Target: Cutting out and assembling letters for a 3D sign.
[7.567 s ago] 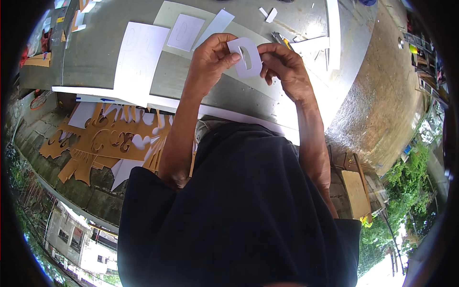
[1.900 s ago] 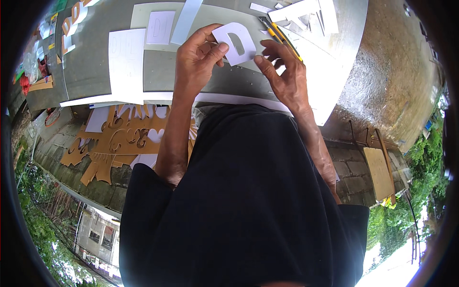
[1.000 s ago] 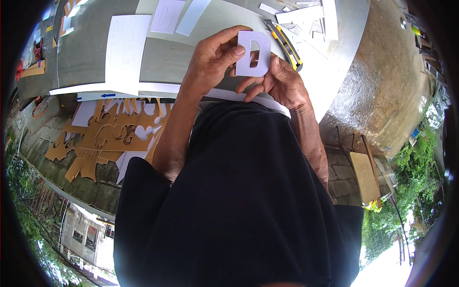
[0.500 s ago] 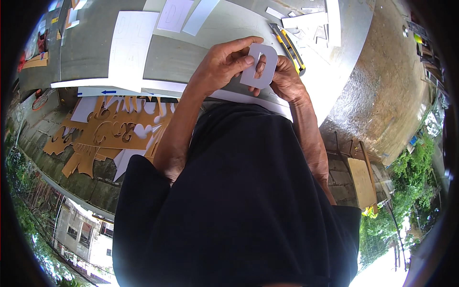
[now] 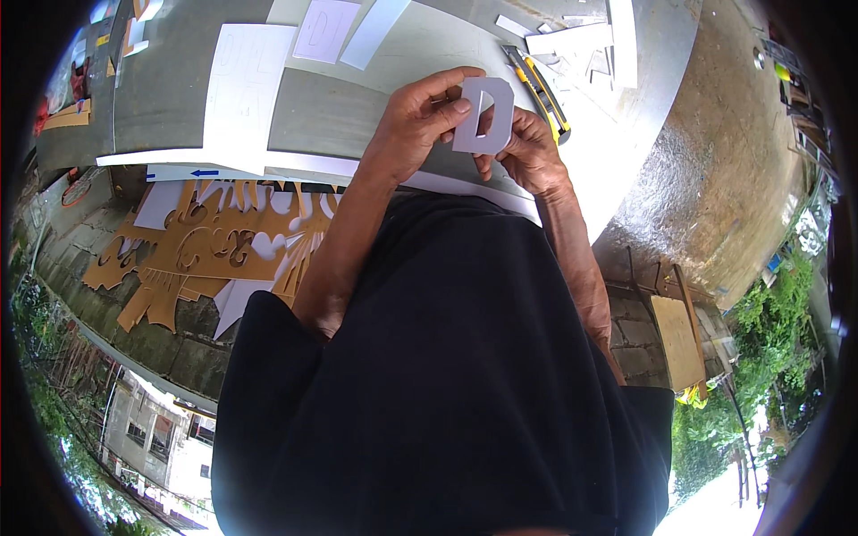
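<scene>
Above the near edge of the table I hold up a small white cut-out letter (image 5: 503,111), a flat piece with one straight side, an angled outer side and a slot through its middle. My left hand (image 5: 418,118) pinches its straight side between thumb and fingers. My right hand (image 5: 534,159) grips the lower right part, its fingers curled behind the piece and partly hidden by it. A finger shows through the slot. Right of my hands lies a yellow and black utility knife (image 5: 539,92) on the table.
A white sheet with faint outlines (image 5: 246,85) and smaller marked pieces (image 5: 323,29) lie on the grey table (image 5: 326,112). White offcuts (image 5: 576,39) lie beyond the knife. Below the table at left are brown cut-out sheets (image 5: 214,259). A board (image 5: 675,338) stands at lower right.
The cut-out letter has been turned slightly and shifted a little up and left. The right hand's fingers have drawn back, uncovering more of the slot. The left hand keeps its pinch.
</scene>
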The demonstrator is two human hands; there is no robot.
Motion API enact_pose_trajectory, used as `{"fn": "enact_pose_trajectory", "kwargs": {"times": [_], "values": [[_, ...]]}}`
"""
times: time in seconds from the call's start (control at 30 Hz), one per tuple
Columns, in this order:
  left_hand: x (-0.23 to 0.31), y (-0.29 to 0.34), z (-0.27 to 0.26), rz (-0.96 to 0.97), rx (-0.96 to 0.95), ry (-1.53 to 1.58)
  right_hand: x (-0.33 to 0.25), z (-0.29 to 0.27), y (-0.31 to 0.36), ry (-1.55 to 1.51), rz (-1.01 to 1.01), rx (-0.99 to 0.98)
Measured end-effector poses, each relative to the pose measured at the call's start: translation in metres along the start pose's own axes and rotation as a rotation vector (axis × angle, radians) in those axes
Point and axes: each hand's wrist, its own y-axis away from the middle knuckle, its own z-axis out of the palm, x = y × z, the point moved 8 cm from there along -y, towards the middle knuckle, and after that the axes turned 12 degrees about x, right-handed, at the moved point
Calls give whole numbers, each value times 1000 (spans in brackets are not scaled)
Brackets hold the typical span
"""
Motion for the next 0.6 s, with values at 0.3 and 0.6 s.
{"fn": "enact_pose_trajectory", "kwargs": {"times": [0.3, 0.6], "values": [[29, 2, -11, 120, 20, -3, -26, -20, 6, 850, 149, 367], [27, 6, -3, 118, 16, -119, -23, 2, -14, 257, -168, 177]]}}
